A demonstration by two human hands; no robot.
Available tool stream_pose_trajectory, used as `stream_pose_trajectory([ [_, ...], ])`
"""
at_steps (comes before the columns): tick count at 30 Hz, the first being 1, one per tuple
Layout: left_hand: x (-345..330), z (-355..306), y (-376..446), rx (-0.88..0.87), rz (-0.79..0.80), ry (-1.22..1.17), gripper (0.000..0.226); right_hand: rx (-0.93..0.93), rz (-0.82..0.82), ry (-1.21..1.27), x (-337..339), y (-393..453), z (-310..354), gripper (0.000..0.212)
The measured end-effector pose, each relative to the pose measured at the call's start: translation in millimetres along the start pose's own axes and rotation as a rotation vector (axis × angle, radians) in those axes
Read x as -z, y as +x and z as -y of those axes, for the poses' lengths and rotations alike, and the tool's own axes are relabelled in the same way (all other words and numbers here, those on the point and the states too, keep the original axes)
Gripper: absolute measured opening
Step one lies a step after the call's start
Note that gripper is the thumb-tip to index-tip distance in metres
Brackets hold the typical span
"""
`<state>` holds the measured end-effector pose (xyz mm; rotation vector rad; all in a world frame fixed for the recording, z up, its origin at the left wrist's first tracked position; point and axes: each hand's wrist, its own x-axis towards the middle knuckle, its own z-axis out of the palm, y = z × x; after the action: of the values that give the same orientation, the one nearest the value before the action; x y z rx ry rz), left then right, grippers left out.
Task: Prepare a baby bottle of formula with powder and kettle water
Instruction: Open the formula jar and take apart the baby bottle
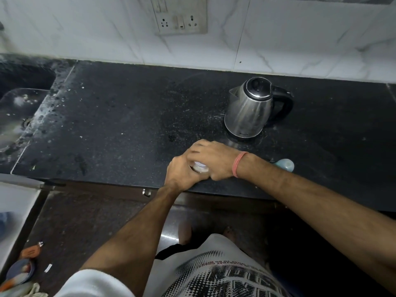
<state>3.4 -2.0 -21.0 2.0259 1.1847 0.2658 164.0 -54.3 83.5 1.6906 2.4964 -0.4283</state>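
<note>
Both my hands meet at the front edge of the black counter (120, 116). My left hand (182, 174) wraps around a small clear baby bottle (200, 168), of which only the threaded neck shows between my fingers. My right hand (212, 159) covers the bottle's top from the right, with a pink band on the wrist. A steel kettle (248, 110) with a black lid and handle stands upright behind my hands, to the right. A pale blue bottle cap (285, 165) lies on the counter behind my right forearm. No formula powder container is in sight.
A dark sink (19, 108) lies at the counter's left end. A wall socket plate (182, 17) sits on the white tiled wall behind. Below the counter are a drawer handle (146, 192) and the dark floor, with small items at the bottom left.
</note>
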Motion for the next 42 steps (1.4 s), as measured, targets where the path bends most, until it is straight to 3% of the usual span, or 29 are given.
stream_pose_trajectory([
  [2,0.7,0.4,0.1,0.023,0.004,-0.012,0.086,-0.127,-0.038,0.060,0.2,0.2,1.8,0.065],
  [6,0.8,2.1,0.9,0.002,-0.001,-0.063,0.088,-0.353,-0.034,-0.215,-0.2,5.0,9.2,0.074],
  [16,-2.1,1.9,0.8,0.011,0.009,-0.004,0.071,-0.040,-0.088,-0.431,13.7,1.4,31.0,0.053],
  [21,2.2,-1.9,-2.4,0.015,0.007,-0.062,0.092,-0.265,-0.232,-0.273,11.9,-9.3,15.7,0.088],
  [27,-1.3,-8.6,-11.4,0.016,-0.039,-0.104,0.107,-0.632,-0.536,0.068,-19.4,-43.7,4.6,0.051],
  [31,-7.3,-11.6,-18.8,0.053,-0.072,-0.171,0.143,-0.946,-0.411,0.131,-59.4,-60.6,2.9,0.073],
  [34,-8.9,-15.0,-22.2,0.049,-0.079,-0.207,0.160,-1.018,-0.342,0.165,-87.7,-67.3,2.5,0.073],
  [42,2.1,-36.9,-9.5,-0.117,-0.059,-0.096,0.160,-1.014,-0.264,0.228,-119.7,-78.1,-4.7,0.050],
])
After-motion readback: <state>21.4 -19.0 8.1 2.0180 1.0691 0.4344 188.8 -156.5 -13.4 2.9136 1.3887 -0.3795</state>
